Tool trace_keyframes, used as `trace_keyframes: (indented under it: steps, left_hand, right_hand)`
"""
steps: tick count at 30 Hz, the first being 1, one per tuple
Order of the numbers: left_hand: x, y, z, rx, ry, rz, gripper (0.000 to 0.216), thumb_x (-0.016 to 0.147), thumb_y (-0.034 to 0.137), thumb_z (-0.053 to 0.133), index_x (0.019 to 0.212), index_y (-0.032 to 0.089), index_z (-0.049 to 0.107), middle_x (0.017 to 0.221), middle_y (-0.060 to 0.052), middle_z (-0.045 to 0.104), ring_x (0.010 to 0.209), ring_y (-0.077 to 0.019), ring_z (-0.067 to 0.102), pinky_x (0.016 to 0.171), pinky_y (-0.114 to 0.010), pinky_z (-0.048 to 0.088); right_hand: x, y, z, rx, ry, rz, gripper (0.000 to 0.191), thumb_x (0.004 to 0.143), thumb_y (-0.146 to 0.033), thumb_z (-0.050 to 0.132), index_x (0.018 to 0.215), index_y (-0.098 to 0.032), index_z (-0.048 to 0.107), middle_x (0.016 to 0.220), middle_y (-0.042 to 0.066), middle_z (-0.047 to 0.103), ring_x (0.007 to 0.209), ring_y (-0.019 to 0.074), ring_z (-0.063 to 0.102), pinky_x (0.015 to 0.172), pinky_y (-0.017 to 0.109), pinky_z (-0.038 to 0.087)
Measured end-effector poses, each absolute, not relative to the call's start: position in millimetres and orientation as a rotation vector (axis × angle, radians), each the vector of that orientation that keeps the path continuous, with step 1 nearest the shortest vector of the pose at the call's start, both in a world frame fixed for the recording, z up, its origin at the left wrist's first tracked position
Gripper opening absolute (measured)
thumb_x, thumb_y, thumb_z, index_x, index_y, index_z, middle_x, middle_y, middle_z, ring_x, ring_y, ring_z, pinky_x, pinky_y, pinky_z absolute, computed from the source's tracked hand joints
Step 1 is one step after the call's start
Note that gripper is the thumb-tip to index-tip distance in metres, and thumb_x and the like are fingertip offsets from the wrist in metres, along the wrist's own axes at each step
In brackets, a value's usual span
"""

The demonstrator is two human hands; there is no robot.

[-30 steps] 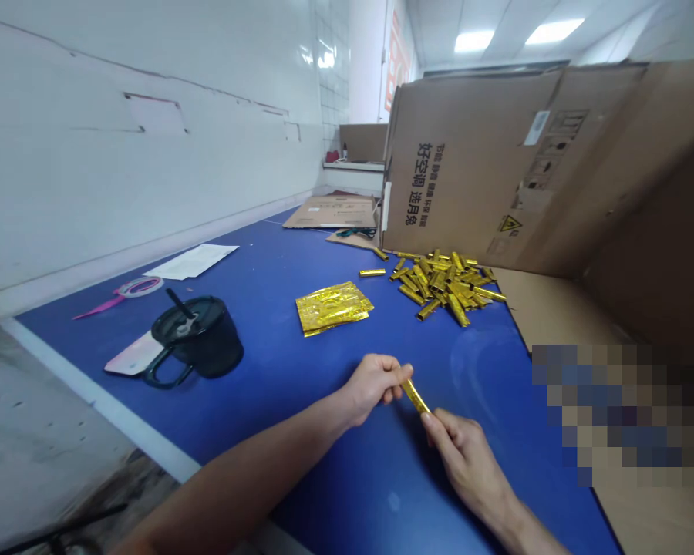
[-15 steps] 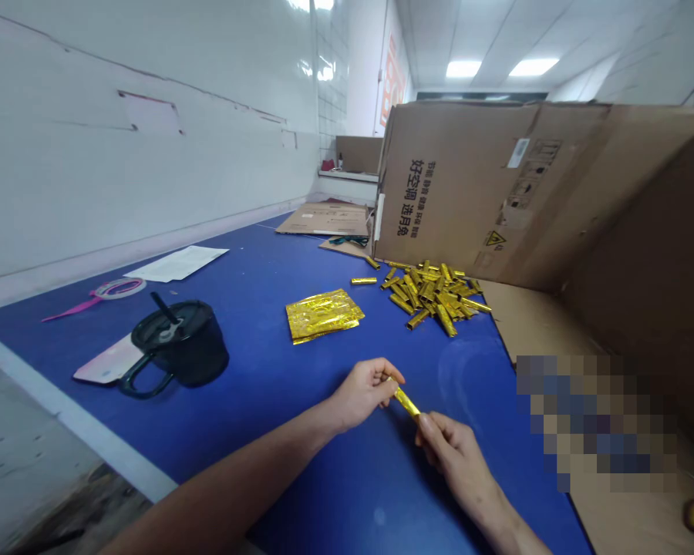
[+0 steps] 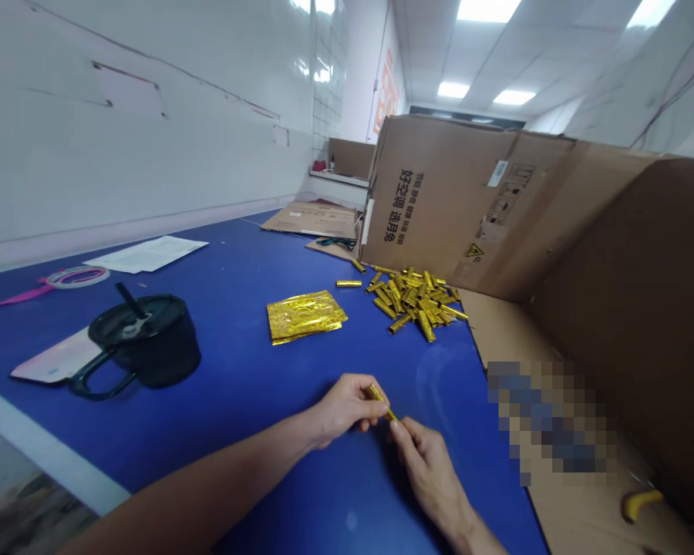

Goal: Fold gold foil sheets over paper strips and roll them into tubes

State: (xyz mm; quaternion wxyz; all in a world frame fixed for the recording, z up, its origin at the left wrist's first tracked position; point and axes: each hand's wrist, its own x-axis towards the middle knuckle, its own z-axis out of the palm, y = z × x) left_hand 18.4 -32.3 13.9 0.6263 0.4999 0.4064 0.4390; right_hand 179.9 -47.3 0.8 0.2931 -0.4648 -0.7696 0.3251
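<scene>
My left hand [image 3: 345,410] and my right hand [image 3: 426,472] meet above the blue table, and their fingertips pinch a thin gold foil tube [image 3: 382,402] between them. Much of the tube is hidden by my fingers. Ahead of my hands lies a heap of several similar gold foil tubes [image 3: 413,303], with a single tube [image 3: 348,283] lying apart on its left. A flat, crinkled gold foil packet [image 3: 305,317] rests to the left of the heap. Neither hand touches these.
A black lidded mug [image 3: 147,341] with a straw stands on the blue table [image 3: 225,370], left of my hands. Beyond it lie white paper [image 3: 147,254], pink-handled tape [image 3: 75,277] and a pale card [image 3: 52,358]. A large cardboard box panel [image 3: 439,200] rises behind the heap.
My hands have come closer together, and less of the gold tube shows between them. The whole scene has shifted left and tilted in view as my head turned.
</scene>
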Motion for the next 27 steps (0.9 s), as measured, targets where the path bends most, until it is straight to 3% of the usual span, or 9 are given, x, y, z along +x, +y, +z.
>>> trace_keyframes:
  steps: [5, 9, 12, 21, 27]
  left_hand:
    - [18.6, -31.7, 14.5, 1.108, 0.977, 1.006, 0.019, 0.069, 0.031, 0.056, 0.07, 0.013, 0.052, 0.049, 0.003, 0.051, 0.037, -0.0047, 0.042, 0.038, -0.017, 0.03]
    - [19.8, -31.7, 17.4, 1.161, 0.996, 1.066, 0.011, 0.064, 0.02, 0.055, 0.072, 0.011, 0.052, 0.053, 0.003, 0.052, 0.043, -0.005, 0.046, 0.043, -0.017, 0.034]
    - [20.8, -31.9, 17.4, 1.123, 0.958, 1.115, 0.023, 0.061, 0.017, 0.057, 0.082, 0.012, 0.05, 0.057, 0.004, 0.053, 0.045, -0.0058, 0.048, 0.045, -0.018, 0.036]
    - [21.5, -33.5, 11.4, 1.133, 0.9, 0.995, 0.025, 0.056, 0.029, 0.067, 0.065, 0.011, 0.052, 0.052, 0.003, 0.054, 0.044, -0.0063, 0.047, 0.046, -0.02, 0.037]
    - [23.6, -35.5, 12.3, 1.231, 0.941, 0.966, 0.032, 0.063, 0.042, 0.061, 0.059, 0.012, 0.052, 0.048, 0.003, 0.052, 0.039, -0.0052, 0.043, 0.041, -0.019, 0.032]
  right_hand:
    - [181.2, -48.4, -0.1, -1.264, -2.103, 0.716, 0.039, 0.083, -0.045, 0.034, 0.055, -0.019, 0.036, 0.053, -0.005, 0.031, 0.049, 0.0094, 0.028, 0.048, 0.022, 0.024]
    - [183.0, -46.0, 1.2, -1.272, -2.046, 0.908, 0.039, 0.084, -0.046, 0.03, 0.059, -0.019, 0.04, 0.053, -0.005, 0.031, 0.049, 0.0094, 0.028, 0.046, 0.021, 0.024]
    - [183.6, -43.0, -1.5, -1.262, -1.957, 0.985, 0.038, 0.082, -0.047, 0.034, 0.059, -0.018, 0.041, 0.052, -0.006, 0.028, 0.048, 0.0088, 0.025, 0.044, 0.021, 0.023]
    - [181.7, -45.2, -0.4, -1.263, -2.104, 0.874, 0.037, 0.081, -0.045, 0.038, 0.056, -0.018, 0.04, 0.054, -0.005, 0.028, 0.05, 0.0088, 0.027, 0.046, 0.021, 0.023]
    - [180.9, -50.1, 1.6, -1.191, -2.127, 0.862, 0.037, 0.084, -0.041, 0.032, 0.056, -0.018, 0.041, 0.053, -0.005, 0.029, 0.049, 0.0086, 0.027, 0.047, 0.022, 0.023]
